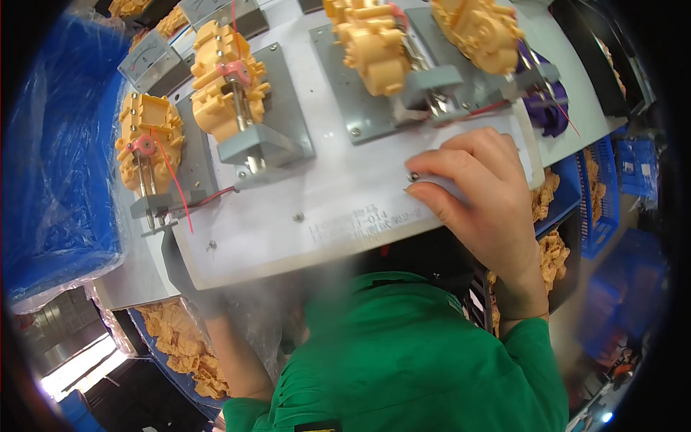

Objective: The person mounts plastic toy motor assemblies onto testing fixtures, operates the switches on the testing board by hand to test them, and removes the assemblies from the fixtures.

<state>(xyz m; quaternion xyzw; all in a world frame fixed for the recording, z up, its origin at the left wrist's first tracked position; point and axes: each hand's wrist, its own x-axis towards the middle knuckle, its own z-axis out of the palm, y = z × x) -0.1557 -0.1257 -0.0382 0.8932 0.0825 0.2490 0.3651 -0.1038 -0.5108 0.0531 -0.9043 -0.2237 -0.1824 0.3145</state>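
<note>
My right hand is over the white board, fingers curled, with thumb and index fingertips apart. Between those fingertips shows a small metal screw on the board; I see no grip on it. My left forearm rises toward the board's left end, where a blurred dark grey shape hides the hand and its fingers. Yellow moulded housings stand on grey fixtures: one at far left, another beside it, a third at top middle and a fourth at top right. Metal pins touch the left two.
A plastic-lined blue bin stands at left. Grey meters sit behind the fixtures. Below the bench, a blue bin holds yellow parts; another blue crate is at right. Something purple lies by the right fixture. Thin red wires trail across.
</note>
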